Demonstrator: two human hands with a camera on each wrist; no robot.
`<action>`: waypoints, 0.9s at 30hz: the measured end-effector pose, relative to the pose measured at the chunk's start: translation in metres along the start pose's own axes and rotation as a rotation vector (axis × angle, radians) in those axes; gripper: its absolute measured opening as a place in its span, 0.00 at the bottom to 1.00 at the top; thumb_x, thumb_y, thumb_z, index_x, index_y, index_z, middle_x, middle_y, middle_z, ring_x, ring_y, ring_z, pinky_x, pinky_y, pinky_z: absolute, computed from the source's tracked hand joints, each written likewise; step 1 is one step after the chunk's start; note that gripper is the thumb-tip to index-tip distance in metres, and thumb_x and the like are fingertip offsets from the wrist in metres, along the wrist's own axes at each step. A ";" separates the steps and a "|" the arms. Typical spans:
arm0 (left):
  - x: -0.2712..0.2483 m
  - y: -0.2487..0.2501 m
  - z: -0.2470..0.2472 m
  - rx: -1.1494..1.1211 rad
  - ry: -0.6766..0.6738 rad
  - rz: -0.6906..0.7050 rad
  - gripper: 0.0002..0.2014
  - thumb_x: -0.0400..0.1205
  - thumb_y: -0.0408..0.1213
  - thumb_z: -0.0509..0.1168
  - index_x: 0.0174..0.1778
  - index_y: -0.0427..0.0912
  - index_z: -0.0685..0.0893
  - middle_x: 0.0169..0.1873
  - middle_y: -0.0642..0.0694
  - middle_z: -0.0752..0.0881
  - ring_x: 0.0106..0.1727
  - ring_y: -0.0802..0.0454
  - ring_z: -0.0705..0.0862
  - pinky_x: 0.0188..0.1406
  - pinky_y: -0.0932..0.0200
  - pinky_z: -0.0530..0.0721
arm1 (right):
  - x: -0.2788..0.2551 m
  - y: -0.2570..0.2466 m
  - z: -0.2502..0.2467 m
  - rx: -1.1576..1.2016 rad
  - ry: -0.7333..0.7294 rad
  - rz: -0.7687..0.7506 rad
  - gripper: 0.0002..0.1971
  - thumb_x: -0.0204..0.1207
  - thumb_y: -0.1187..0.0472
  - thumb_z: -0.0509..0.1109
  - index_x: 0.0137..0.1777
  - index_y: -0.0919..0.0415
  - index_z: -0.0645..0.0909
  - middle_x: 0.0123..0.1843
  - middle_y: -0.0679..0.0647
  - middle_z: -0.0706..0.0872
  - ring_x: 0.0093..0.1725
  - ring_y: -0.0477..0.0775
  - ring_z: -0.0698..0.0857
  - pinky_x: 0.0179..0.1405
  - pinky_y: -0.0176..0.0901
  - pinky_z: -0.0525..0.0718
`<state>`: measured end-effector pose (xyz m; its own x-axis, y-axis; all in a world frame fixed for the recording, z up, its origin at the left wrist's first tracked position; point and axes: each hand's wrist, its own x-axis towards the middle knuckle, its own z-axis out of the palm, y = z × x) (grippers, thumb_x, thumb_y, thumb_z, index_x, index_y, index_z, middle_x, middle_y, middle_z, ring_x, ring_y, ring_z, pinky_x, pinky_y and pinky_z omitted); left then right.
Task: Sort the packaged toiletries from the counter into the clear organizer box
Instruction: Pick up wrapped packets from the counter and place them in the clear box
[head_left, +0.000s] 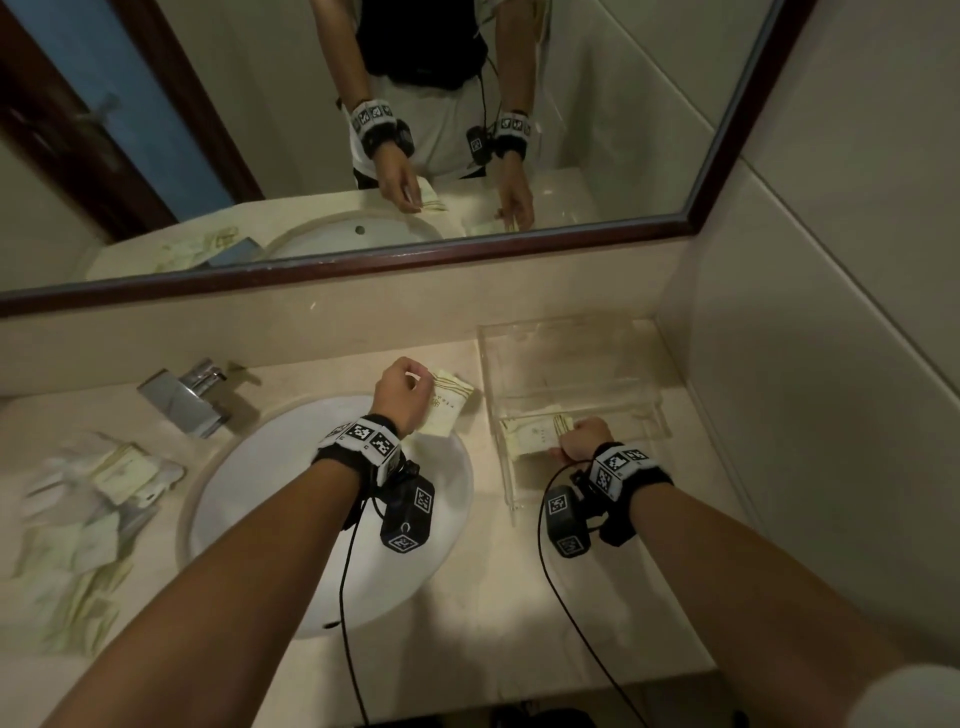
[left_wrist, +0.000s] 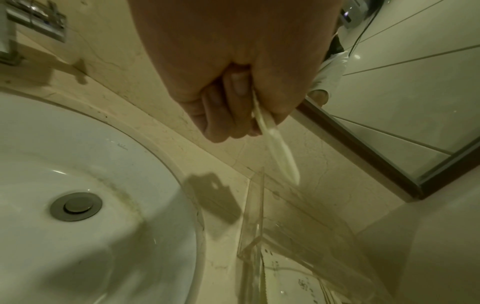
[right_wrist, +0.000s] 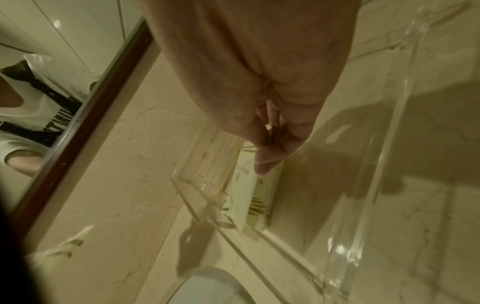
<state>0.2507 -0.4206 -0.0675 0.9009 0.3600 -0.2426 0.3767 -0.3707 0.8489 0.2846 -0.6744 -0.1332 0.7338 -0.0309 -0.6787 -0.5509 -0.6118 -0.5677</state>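
My left hand (head_left: 402, 392) pinches a flat cream sachet (head_left: 445, 408) above the counter, between the sink and the clear organizer box (head_left: 571, 332). In the left wrist view the sachet (left_wrist: 280, 152) hangs edge-on from my curled fingers (left_wrist: 226, 115), just above the box's near wall (left_wrist: 255, 197). My right hand (head_left: 584, 436) is inside the front part of the box, fingers closed on a cream packet (head_left: 530, 439) that lies on its floor. The right wrist view shows that packet (right_wrist: 246, 197) against the clear wall under my fingertips (right_wrist: 267, 162).
A pile of cream packets (head_left: 88, 514) lies on the counter left of the white sink (head_left: 249, 499). A chrome faucet (head_left: 187, 395) stands behind the sink. The mirror (head_left: 363, 130) runs along the back, and a tiled wall (head_left: 831, 364) closes the right side.
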 end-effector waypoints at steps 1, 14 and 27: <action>0.000 0.000 0.001 -0.009 -0.005 -0.006 0.07 0.82 0.36 0.61 0.38 0.50 0.74 0.30 0.44 0.82 0.27 0.46 0.78 0.20 0.62 0.71 | -0.001 0.000 0.001 0.001 0.004 0.007 0.17 0.75 0.69 0.71 0.63 0.73 0.82 0.55 0.65 0.88 0.45 0.56 0.84 0.46 0.42 0.87; -0.006 -0.005 0.005 0.006 -0.026 -0.020 0.03 0.81 0.39 0.61 0.44 0.44 0.76 0.37 0.38 0.86 0.35 0.43 0.82 0.22 0.62 0.72 | 0.002 -0.010 0.016 0.052 0.168 0.112 0.22 0.71 0.63 0.78 0.63 0.73 0.82 0.59 0.66 0.89 0.60 0.65 0.87 0.64 0.54 0.84; -0.016 0.002 0.026 -0.109 -0.254 -0.147 0.09 0.84 0.37 0.63 0.40 0.39 0.72 0.35 0.36 0.83 0.20 0.48 0.78 0.10 0.67 0.73 | -0.009 -0.007 -0.011 0.110 0.166 0.158 0.23 0.70 0.60 0.70 0.62 0.73 0.75 0.43 0.63 0.91 0.34 0.58 0.89 0.27 0.38 0.85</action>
<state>0.2428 -0.4491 -0.0736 0.8688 0.1721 -0.4643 0.4938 -0.2321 0.8380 0.2860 -0.6790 -0.1181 0.6855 -0.2545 -0.6821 -0.6972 -0.4993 -0.5143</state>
